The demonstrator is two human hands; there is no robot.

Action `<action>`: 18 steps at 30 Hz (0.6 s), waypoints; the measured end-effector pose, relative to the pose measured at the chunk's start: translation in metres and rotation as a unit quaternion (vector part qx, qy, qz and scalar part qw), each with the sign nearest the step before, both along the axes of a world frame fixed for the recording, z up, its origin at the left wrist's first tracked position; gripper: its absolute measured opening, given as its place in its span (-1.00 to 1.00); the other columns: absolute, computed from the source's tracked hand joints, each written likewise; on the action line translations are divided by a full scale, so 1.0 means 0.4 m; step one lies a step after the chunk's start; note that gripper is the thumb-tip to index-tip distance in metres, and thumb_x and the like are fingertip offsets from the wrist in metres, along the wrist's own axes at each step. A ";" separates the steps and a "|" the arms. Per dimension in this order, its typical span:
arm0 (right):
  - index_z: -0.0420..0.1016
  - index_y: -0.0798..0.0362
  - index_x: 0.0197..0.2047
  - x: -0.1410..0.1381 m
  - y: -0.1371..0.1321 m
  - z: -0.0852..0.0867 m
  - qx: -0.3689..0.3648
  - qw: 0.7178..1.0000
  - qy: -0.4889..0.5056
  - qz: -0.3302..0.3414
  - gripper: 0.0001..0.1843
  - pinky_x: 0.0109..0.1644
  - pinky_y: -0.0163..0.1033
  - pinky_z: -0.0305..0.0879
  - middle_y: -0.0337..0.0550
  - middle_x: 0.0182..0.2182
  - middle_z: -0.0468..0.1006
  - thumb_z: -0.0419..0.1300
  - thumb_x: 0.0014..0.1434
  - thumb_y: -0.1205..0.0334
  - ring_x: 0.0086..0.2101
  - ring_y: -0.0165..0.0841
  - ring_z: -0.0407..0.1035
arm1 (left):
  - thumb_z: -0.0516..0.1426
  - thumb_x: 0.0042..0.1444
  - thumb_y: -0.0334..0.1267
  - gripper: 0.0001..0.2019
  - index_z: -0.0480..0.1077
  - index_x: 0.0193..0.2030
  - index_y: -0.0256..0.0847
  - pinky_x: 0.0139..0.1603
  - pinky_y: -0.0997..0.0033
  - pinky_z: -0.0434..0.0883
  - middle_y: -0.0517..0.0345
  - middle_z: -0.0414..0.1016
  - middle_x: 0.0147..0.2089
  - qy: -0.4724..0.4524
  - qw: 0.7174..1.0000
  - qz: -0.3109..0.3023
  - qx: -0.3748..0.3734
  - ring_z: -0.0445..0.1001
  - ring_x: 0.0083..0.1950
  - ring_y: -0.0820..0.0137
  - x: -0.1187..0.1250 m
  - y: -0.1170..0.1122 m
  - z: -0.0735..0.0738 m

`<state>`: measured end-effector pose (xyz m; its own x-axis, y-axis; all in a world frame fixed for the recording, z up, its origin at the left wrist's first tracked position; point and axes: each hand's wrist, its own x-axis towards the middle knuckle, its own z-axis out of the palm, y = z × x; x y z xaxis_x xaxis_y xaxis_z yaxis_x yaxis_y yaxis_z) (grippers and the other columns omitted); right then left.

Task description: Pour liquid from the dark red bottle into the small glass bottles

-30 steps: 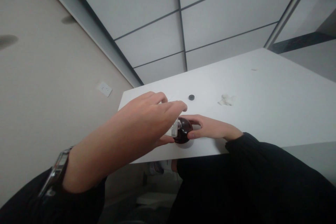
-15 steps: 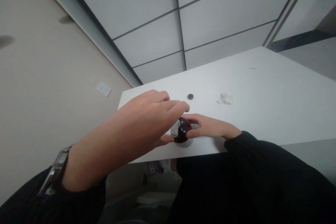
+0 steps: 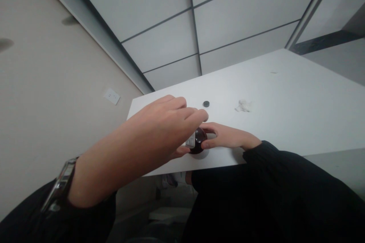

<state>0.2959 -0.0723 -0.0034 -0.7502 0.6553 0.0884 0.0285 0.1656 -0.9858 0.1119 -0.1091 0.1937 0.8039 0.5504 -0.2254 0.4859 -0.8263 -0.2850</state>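
Head view, tilted: pale ceiling panels fill the top, a beige wall with a white wall socket (image 3: 112,96) runs down the left side, and a white flat surface (image 3: 256,79) crosses the middle. A dark red-brown round glass bottle (image 3: 199,141) sits near the surface's front edge, just in from the near side, and looks round from here, so its long axis can't be read; it may be lying or upright, cannot tell. A small clear plastic piece (image 3: 190,141) touches the bottle on its left side in view, partly hidden by fingers, and could be a neck or cap, unclear. The left hand (image 3: 162,121), with a metal wristwatch (image 3: 61,182) on the wrist, comes in from the lower left, fingers curled over the clear piece and thumb under it, a narrow pinch. The right hand (image 3: 225,136), from the lower right in a black sleeve (image 3: 256,193), wraps the bottle's right side, fingers and thumb around it. Right hand is the nearer to the bottle body, left to the clear piece. Farther up the surface, well apart from both hands, lie a small black disc (image 3: 206,103) and a crumpled white tissue scrap (image 3: 243,105).
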 end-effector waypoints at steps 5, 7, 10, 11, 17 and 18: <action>0.47 0.04 0.30 0.000 0.003 -0.002 0.011 1.000 -0.002 0.003 -0.29 0.30 0.01 0.29 -0.04 0.17 0.59 0.37 0.19 -0.14 0.12 -0.08 0.45 | 0.34 0.20 -0.23 -0.74 0.44 -0.02 -0.16 -0.15 0.30 0.30 0.10 0.56 -0.09 -0.012 1.000 -0.012 -0.004 0.47 -0.10 0.23 0.001 0.001 -0.002; 0.50 0.03 0.27 0.002 0.003 -0.001 0.023 1.000 -0.003 0.004 -0.34 0.30 -0.01 0.28 -0.06 0.17 0.59 0.36 0.22 -0.14 0.13 -0.10 0.45 | 0.35 0.19 -0.22 -0.73 0.44 -0.03 -0.16 -0.15 0.29 0.30 0.10 0.56 -0.09 -0.007 1.000 -0.014 -0.002 0.47 -0.10 0.23 0.004 0.001 -0.001; 0.53 0.02 0.22 0.003 0.003 0.001 0.032 0.999 -0.007 0.004 -0.42 0.30 -0.04 0.27 -0.09 0.16 0.59 0.35 0.24 -0.11 0.13 -0.11 0.44 | 0.38 0.16 -0.20 -0.70 0.43 -0.05 -0.16 -0.14 0.29 0.31 0.11 0.57 -0.09 0.002 1.000 -0.014 -0.004 0.48 -0.10 0.24 0.010 0.002 0.001; 0.54 0.01 0.22 0.004 0.003 0.001 0.032 0.999 -0.008 0.003 -0.43 0.30 -0.04 0.28 -0.09 0.16 0.59 0.35 0.24 -0.11 0.13 -0.11 0.44 | 0.38 0.15 -0.20 -0.70 0.43 -0.05 -0.15 -0.14 0.28 0.32 0.11 0.57 -0.09 0.004 1.000 -0.015 -0.005 0.48 -0.10 0.24 0.012 0.002 0.001; 0.53 0.01 0.22 0.005 0.002 0.001 0.021 1.000 -0.003 0.004 -0.41 0.29 -0.03 0.29 -0.09 0.15 0.59 0.37 0.22 -0.09 0.12 -0.11 0.44 | 0.37 0.16 -0.22 -0.73 0.42 -0.07 -0.14 -0.14 0.27 0.34 0.12 0.57 -0.10 0.001 1.000 -0.025 -0.007 0.48 -0.11 0.23 0.016 0.003 0.004; 0.53 0.00 0.21 0.005 0.002 0.000 0.022 1.000 -0.003 0.004 -0.42 0.28 -0.04 0.30 -0.10 0.15 0.59 0.37 0.22 -0.09 0.11 -0.12 0.45 | 0.37 0.17 -0.23 -0.73 0.42 -0.07 -0.15 -0.15 0.27 0.34 0.11 0.57 -0.10 0.001 1.000 -0.026 -0.008 0.48 -0.11 0.23 0.017 0.004 0.004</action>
<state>0.2979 -0.0716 -0.0032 -0.7560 0.6447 0.1129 0.0324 0.2091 -0.9774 0.1186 -0.1077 0.1953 0.8305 0.5048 -0.2355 0.4419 -0.8545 -0.2731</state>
